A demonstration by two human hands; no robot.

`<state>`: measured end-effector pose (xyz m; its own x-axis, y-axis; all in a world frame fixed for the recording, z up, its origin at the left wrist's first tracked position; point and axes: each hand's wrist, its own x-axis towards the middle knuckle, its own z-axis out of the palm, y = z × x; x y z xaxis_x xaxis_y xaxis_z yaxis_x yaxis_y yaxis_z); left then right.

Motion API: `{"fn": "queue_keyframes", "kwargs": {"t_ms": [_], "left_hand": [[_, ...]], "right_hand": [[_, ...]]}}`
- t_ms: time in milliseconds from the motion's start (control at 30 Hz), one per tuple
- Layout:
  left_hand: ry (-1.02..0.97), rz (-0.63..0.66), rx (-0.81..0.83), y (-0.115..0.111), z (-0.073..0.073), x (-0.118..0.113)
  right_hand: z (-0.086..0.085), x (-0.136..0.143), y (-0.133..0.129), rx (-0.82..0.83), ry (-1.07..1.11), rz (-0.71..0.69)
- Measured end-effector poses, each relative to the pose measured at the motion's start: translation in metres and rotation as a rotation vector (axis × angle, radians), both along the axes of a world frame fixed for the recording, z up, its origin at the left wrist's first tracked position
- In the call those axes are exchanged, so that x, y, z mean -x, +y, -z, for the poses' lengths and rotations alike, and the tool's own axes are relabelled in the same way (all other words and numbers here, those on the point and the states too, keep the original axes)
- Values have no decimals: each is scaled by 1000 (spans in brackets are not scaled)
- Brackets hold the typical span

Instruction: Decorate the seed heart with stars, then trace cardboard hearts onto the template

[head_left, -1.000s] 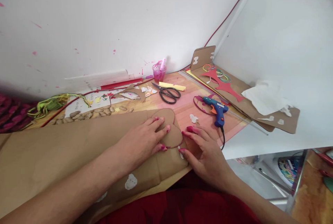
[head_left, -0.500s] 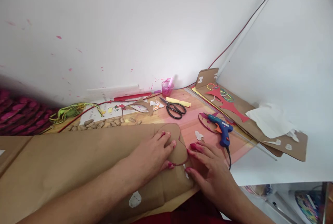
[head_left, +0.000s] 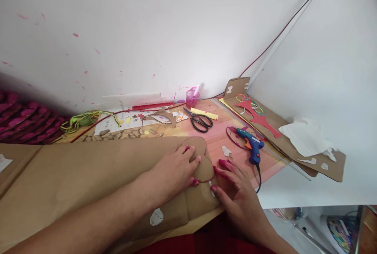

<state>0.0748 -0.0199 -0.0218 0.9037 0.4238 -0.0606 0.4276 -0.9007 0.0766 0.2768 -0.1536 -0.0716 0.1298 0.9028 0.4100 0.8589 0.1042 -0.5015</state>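
A heart-shaped cardboard piece (head_left: 203, 169) lies on a large sheet of brown cardboard (head_left: 88, 175). My left hand (head_left: 179, 169) presses down on the heart's left side with its fingers spread; part of the outline is hidden beneath it. My right hand (head_left: 235, 187) rests at the heart's right tip, fingers apart and curved over the cardboard's edge. Pink stains colour the fingertips of both hands. To the right of the heart, a blue glue gun (head_left: 251, 144) lies on the table. Black-handled scissors (head_left: 200, 122) lie behind the heart.
Behind the cardboard are several pebbles (head_left: 132, 133), green yarn (head_left: 84, 121) and a pink cup (head_left: 192, 97) by the wall. More cardboard (head_left: 334, 165) with red paper scraps (head_left: 260, 122) and white cloth (head_left: 306, 136) sits at the right. The glue gun's cord (head_left: 259, 177) runs off the table.
The view has shifted slightly. Both hands stay in nearly the same place on and beside the heart-shaped cardboard piece.
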Motion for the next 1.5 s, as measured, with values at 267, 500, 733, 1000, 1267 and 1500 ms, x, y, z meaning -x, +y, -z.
{"fn": "queue_keyframes", "kwargs": {"t_ms": [267, 500, 733, 1000, 1267, 1500], "left_hand": [[-2, -10, 4, -1, -1, 0], [-35, -45, -39, -3, 11, 2], [-5, -39, -6, -2, 10, 1], [-22, -19, -31, -1, 12, 1], [-48, -3, -12, 0, 13, 2], [-18, -35, 16, -1, 7, 2]], "right_hand": [[-7, 1, 1, 32, 16, -5], [-16, 10, 22, 91, 9, -65], [-6, 13, 23, 67, 60, -41], [-10, 13, 24, 89, 62, -57], [-14, 14, 24, 94, 64, -52], [-15, 13, 25, 98, 58, -64]]}}
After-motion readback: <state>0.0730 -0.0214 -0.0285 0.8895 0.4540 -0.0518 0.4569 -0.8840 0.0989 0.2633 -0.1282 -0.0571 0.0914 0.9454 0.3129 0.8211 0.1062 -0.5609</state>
